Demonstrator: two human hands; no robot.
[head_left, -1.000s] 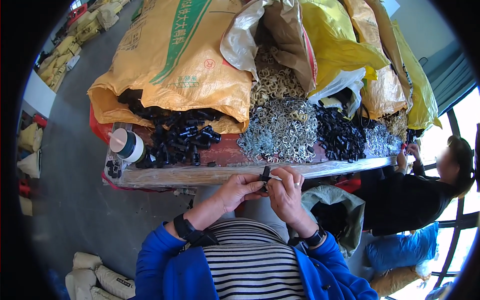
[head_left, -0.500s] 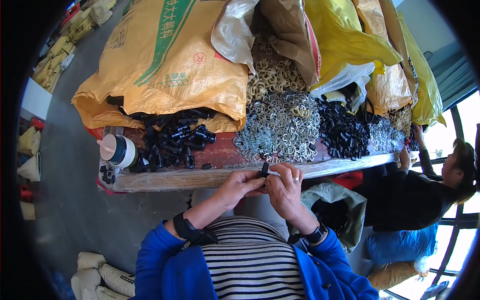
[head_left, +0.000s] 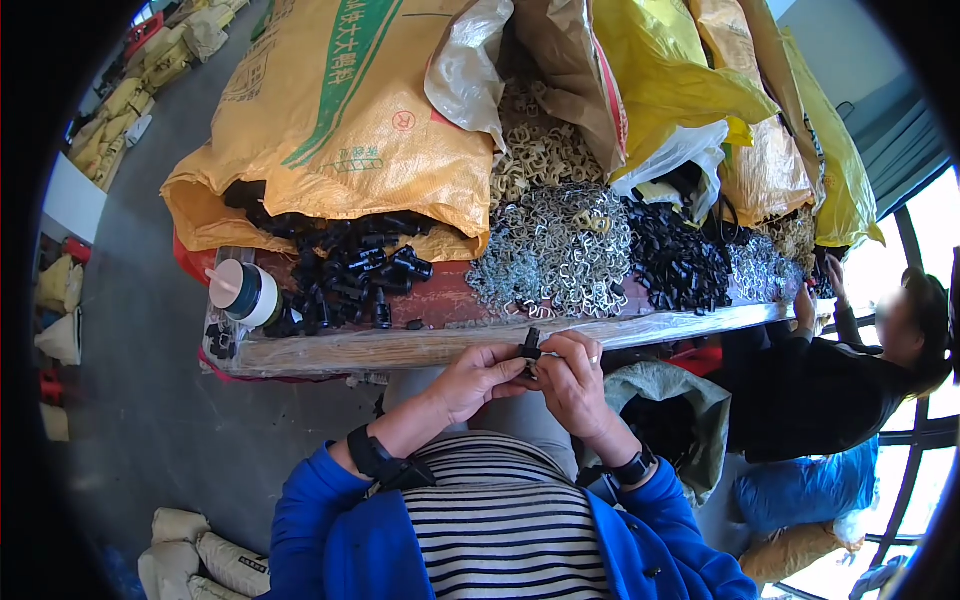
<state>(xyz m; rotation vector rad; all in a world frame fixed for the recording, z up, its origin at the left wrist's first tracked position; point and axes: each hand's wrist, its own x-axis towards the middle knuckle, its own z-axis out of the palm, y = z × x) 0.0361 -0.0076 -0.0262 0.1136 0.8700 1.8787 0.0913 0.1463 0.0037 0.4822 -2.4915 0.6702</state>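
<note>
In front of my lap, just off the table's near edge, a small black plastic part stands up between my fingers. My left hand is closed, thumb and fingers pinching the part from its left side. My right hand is closed too, its bent fingers pressed against the same part; what its fingertips cover is hidden. Beyond my hands lie a heap of silver metal clips and a pile of black tubular plastic parts spilling from an orange woven sack.
A pile of small black pieces and brass-coloured clips share the table. A lidded cup stands at its left corner. An open green sack sits right of my knees. At far right, another person works.
My view has shifted slightly. Both hands stay at the same spot with the black part, and the fingers of my right hand have curled a little lower around it.
</note>
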